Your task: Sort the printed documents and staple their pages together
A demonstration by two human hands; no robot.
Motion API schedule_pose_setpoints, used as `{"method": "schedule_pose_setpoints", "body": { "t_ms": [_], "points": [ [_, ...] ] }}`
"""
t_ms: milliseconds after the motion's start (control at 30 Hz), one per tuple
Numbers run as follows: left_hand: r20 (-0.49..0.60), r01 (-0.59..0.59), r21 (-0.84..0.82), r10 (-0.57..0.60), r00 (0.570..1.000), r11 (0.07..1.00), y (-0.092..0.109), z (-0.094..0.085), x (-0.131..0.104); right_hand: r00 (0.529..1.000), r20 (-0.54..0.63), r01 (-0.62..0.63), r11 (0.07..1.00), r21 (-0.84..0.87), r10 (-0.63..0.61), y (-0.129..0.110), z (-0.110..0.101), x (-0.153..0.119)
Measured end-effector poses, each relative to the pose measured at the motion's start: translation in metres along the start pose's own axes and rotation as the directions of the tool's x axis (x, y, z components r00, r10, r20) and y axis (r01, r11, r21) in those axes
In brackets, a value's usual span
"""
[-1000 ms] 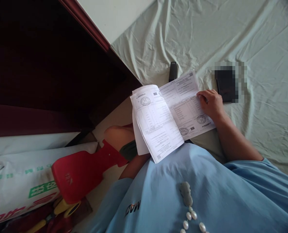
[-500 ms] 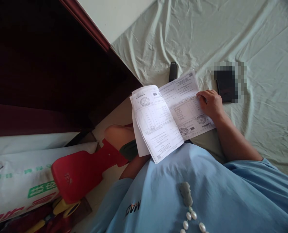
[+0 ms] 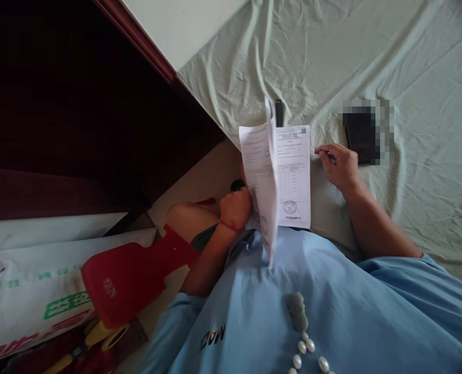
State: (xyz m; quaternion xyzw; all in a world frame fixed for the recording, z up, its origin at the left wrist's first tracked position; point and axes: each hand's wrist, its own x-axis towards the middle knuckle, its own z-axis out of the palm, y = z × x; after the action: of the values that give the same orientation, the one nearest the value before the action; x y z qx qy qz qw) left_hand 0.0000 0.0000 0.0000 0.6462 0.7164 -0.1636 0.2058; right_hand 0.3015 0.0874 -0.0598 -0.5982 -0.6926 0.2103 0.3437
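Head view: we find the papers [image 3: 294,176] over the person's lap, at the edge of a pale green cloth [image 3: 343,57]. The long axis of the right-hand sheet runs away from the torso; its round stamp [image 3: 289,207] lies toward the near end, its small square code at the far right corner. Some leaves stand upright, nearly edge-on to us and blurred, their length likewise running away from the body; another slants off to the left.

We note the left hand [image 3: 235,208] clenched at the papers' left side; its fingertips are hidden, so we cannot tell whether it grips a sheet. The right hand [image 3: 340,163], released and loosely bent, rests on the cloth just beside the papers, apart from them.

Beyond the papers we record a narrow black object [image 3: 279,111], partly covered; near the right hand, a dark, pixelated item [image 3: 359,135].
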Motion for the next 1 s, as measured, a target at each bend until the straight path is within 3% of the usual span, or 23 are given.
{"method": "schedule_pose_setpoints", "body": {
  "t_ms": [100,200,300,367,500,600,700,767,867,1000],
  "points": [
    [-0.034,-0.07,-0.004,0.07,0.997,0.998,-0.012,0.001,0.005,0.996,-0.031,-0.079,0.986,0.147,0.084,-0.002,0.002,-0.001],
    [-0.109,-0.22,-0.182,0.203,0.973,0.958,-0.025,0.008,0.012,0.986,-0.086,-0.111,0.952,0.284,0.141,-0.006,0.004,-0.001],
    [-0.187,-0.327,-0.456,0.27,0.944,0.828,-0.035,0.023,0.018,0.981,-0.129,-0.092,0.93,0.355,0.146,-0.01,0.005,-0.002],
    [-0.182,-0.338,-0.632,0.291,0.939,0.697,-0.039,0.036,0.022,0.982,-0.117,-0.1,0.93,0.353,0.15,-0.011,0.006,-0.003],
    [-0.066,-0.199,-0.889,0.316,0.947,0.412,-0.04,0.06,0.03,0.993,-0.076,-0.075,0.99,0.123,0.085,-0.01,0.005,-0.005],
    [0.003,-0.076,-0.969,0.318,0.948,0.236,-0.037,0.073,0.037,0.997,0.063,0.042,0.999,-0.025,-0.041,-0.013,0.004,-0.006],
    [0.038,-0.001,-0.992,0.302,0.953,0.129,-0.034,0.082,0.04,0.96,0.259,0.151,0.978,-0.141,-0.111,-0.017,0.002,-0.006],
    [0.048,0.026,-0.996,0.276,0.96,0.083,-0.032,0.086,0.041,0.933,0.351,0.173,0.957,-0.233,-0.084,-0.019,0.002,-0.006],
    [0.043,0.037,-0.999,0.212,0.976,0.031,-0.028,0.09,0.042,0.913,0.407,0.16,0.94,-0.3,-0.026,-0.02,0.001,-0.005],
    [-0.081,-0.068,-0.991,0.116,0.99,-0.111,-0.019,0.093,0.046,0.901,0.434,0.156,0.937,-0.314,-0.004,-0.021,-0.001,-0.003]
  ]
}}
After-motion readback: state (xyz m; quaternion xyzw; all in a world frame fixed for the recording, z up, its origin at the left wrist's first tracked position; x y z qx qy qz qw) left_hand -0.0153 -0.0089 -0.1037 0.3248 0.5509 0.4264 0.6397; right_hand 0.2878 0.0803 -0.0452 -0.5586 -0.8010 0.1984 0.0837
